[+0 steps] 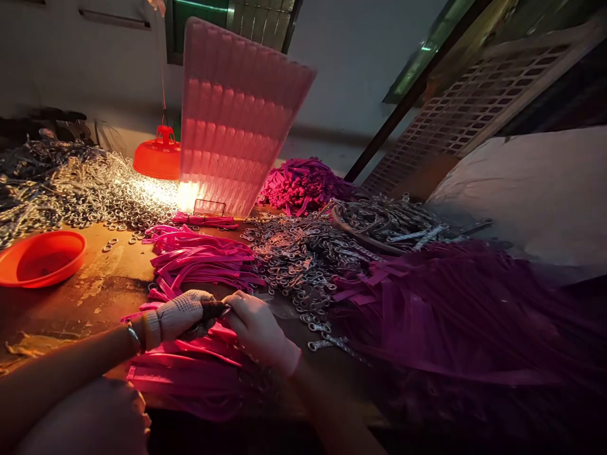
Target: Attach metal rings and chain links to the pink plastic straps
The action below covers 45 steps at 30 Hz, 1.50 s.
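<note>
My left hand [187, 313] wears a white dotted glove with dark fingertips, and its fingers are closed. My right hand [253, 325], in a pale covering that ends at the wrist, pinches close against the left fingertips. Between the two hands a small shiny metal piece [227, 310] shows; its kind is hidden by the fingers. Pink straps [190, 373] lie in a pile directly under both hands. Another bundle of pink straps [203, 262] spreads just beyond them. Right of my right hand lies a heap of silvery straps with ring ends [303, 259].
A red heat lamp [159, 155] hangs over a large heap of metal rings [109, 189]. Beside it a ribbed translucent panel [232, 120] stands upright. An orange bowl [42, 256] sits at left. Dark purple straps [441, 316] cover the right, near a white sack [531, 189].
</note>
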Tool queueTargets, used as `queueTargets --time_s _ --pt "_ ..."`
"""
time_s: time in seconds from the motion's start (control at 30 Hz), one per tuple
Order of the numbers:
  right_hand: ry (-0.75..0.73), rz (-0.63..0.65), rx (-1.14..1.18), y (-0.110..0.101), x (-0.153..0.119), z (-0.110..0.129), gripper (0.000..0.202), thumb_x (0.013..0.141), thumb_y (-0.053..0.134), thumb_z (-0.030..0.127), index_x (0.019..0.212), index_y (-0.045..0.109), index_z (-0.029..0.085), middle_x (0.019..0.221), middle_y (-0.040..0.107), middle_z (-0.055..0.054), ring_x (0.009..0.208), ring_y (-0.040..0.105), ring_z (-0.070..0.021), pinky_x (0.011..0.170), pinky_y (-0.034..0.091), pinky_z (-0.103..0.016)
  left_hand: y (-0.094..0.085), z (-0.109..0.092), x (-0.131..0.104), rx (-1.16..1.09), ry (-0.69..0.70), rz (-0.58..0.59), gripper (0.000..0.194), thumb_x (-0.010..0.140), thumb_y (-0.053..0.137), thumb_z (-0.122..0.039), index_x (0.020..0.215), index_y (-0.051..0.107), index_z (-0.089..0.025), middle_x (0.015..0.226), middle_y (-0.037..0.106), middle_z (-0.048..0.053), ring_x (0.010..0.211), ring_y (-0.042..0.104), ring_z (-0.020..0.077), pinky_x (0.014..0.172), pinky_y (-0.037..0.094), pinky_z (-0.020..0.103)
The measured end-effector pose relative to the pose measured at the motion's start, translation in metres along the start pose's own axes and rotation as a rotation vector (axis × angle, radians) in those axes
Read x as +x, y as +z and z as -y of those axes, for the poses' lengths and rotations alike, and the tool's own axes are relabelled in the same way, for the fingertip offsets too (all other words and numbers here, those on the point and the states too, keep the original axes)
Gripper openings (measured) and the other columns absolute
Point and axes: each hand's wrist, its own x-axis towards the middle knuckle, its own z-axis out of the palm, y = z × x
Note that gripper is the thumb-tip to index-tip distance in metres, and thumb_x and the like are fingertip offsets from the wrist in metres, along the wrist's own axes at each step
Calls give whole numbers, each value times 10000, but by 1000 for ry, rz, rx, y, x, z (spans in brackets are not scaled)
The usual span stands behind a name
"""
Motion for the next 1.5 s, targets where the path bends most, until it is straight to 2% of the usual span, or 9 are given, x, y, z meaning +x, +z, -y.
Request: queueTargets --time_s 0.23,0.43,0.63,0.77,0.9,1.07,1.17,1.33,1.5 --pt "89 89 -231 -4 5 3 309 922 535 230 615 518 200 590 558 15 546 448 -112 551 204 -285 4 4 4 131 182 -89 134 824 579 -298 772 514 -193 529 519 -40 364 414 76 333 303 168" --pt "137 -186 -248 37 7 7 300 1013 432 370 929 655 189 742 687 -47 632 583 -157 575 306 -271 -2 7 17 -427 67 -174 161 765 602 -280 849 488 -205 551 470 -71 376 403 53 357 299 136" --pt "290 -145 -156 11 56 -71 381 1045 352 365 1031 697 201 925 732 -57 814 644 -177 745 469 -267 -14 8 28 -567 42 -72 272 818 681 -331 1019 575 -182 584 405 -92 380 337 31 340 226 138" --pt "345 -60 -296 -13 92 -131 172 908 583 226 858 731 157 1119 711 -158 1085 607 -257 998 417 -364 -15 8 24 -536 0 -16 272 840 662 -339 1052 610 -177 581 399 -88 387 330 35 345 202 142" --pt "323 54 -362 -18 99 -148 103 836 653 176 814 752 163 1105 725 -145 1137 579 -266 1034 401 -367 -17 14 24 -375 56 -79 335 852 671 -486 919 632 -161 521 406 -81 360 293 48 330 209 177" --pt "258 38 -353 -24 73 -118 158 886 611 209 858 762 171 1078 719 -144 1100 579 -276 1007 421 -407 -20 9 23 -127 181 -247 390 860 660 -454 1065 702 -126 492 500 -39 360 333 70 351 250 198" --pt "183 54 -255 -23 46 -79 188 920 590 245 840 755 202 1024 725 -81 998 622 -217 934 474 -343 -17 -2 18 91 399 -343 283 877 629 -326 1051 742 -135 661 651 35 516 527 117 484 429 226" --pt "301 75 513 -13 3 -11 354 958 527 430 761 699 192 777 664 -18 726 608 -155 639 483 -254 -3 -5 11 407 664 -116 286 866 619 -188 1131 729 -180 1068 734 78 978 667 206 936 508 306" --pt "495 -138 838 -8 -21 7 372 935 533 496 937 734 182 857 702 -55 808 654 -198 706 527 -304 0 7 9 291 490 -62 219 908 616 -310 1041 708 -163 764 687 36 654 614 143 644 516 254"
